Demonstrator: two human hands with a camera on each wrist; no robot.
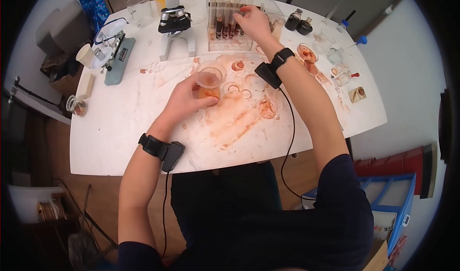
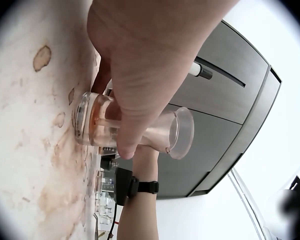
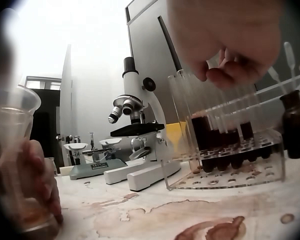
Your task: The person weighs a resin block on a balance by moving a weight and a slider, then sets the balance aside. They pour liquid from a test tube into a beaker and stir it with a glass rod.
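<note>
My left hand (image 1: 184,98) grips a clear vessel with a flared rim (image 1: 211,74) and a little orange liquid low inside. In the left wrist view, the thumb lies across the vessel's side (image 2: 162,132), and its thick base is close to the tabletop. My right hand (image 1: 254,24) reaches to the back, over a clear test tube rack (image 1: 230,46). Its curled fingers pinch at the top of a test tube (image 1: 243,2), partly hidden by the hand. Several tubes (image 3: 202,132) in the rack hold dark red-brown liquid.
A microscope (image 1: 175,24) stands left of the rack, with a balance (image 1: 120,60) and a glass jar (image 1: 76,105) farther left. Dark bottles (image 1: 303,26), a stained dish (image 1: 307,53) and glassware are at the right. Orange-brown stains (image 1: 235,122) mark the white table.
</note>
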